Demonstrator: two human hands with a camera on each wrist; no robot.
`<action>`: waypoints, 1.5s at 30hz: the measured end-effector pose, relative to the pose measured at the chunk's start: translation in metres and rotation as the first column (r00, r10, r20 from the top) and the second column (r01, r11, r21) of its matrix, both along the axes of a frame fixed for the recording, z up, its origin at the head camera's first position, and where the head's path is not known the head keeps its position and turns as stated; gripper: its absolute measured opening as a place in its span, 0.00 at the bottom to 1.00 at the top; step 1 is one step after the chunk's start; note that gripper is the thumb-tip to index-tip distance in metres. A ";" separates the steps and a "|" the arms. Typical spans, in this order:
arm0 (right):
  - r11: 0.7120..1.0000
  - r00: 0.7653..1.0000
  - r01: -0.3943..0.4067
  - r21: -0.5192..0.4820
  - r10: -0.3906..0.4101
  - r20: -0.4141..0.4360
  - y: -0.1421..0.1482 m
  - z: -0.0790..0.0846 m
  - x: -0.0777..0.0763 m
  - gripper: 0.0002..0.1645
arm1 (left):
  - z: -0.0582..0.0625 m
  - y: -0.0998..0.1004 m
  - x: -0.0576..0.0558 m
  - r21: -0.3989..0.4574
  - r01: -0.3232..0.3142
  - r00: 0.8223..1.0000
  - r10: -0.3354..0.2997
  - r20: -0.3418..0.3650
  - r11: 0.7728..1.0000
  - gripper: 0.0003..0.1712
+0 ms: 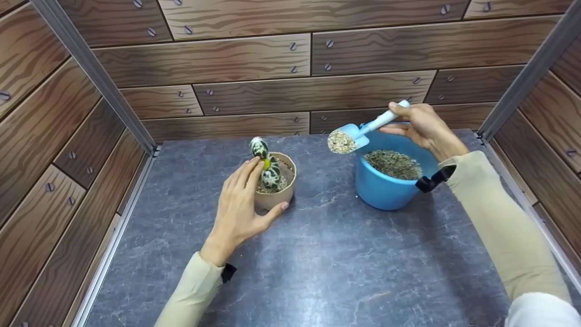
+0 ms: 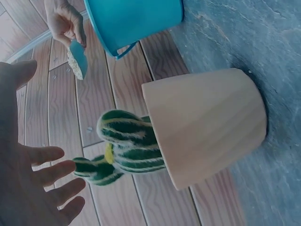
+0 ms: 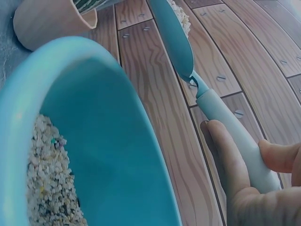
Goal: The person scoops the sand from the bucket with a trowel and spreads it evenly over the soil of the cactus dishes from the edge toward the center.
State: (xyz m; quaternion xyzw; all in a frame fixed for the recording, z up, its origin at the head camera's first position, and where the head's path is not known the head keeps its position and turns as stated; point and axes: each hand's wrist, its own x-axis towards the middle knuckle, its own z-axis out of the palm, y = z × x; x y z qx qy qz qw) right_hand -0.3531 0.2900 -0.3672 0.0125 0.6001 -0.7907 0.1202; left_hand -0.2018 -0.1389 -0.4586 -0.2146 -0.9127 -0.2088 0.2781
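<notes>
The desk (image 1: 313,259) is dark grey-blue with pale, marble-like veins and a bright sheen. On it a beige pot (image 1: 282,196) and a blue bucket (image 1: 386,193) stand upright, apart.

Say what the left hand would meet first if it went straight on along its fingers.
Most likely the cactus, around its upper segment. Depth is unclear, so I cannot tell whether the left hand already touches it.
</notes>
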 end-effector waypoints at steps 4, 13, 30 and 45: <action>1.000 1.000 -0.006 0.002 0.006 -0.001 -0.007 -0.002 -0.002 0.12 | -0.006 -0.006 -0.001 0.018 -0.018 1.000 0.018 0.005 1.000 0.56; 1.000 1.000 0.002 0.008 -0.002 0.012 -0.025 -0.005 -0.004 0.13 | -0.027 -0.019 -0.007 0.083 -0.054 0.998 0.053 0.017 0.995 0.56; 0.999 0.999 -0.033 0.035 0.032 0.030 -0.055 -0.015 -0.013 0.15 | -0.067 -0.022 -0.025 0.219 -0.133 0.989 0.115 0.093 0.967 0.58; 0.997 0.998 -0.036 0.064 0.032 0.051 -0.074 -0.019 -0.019 0.16 | -0.093 0.006 -0.044 0.425 -0.217 0.969 0.141 0.204 0.879 0.70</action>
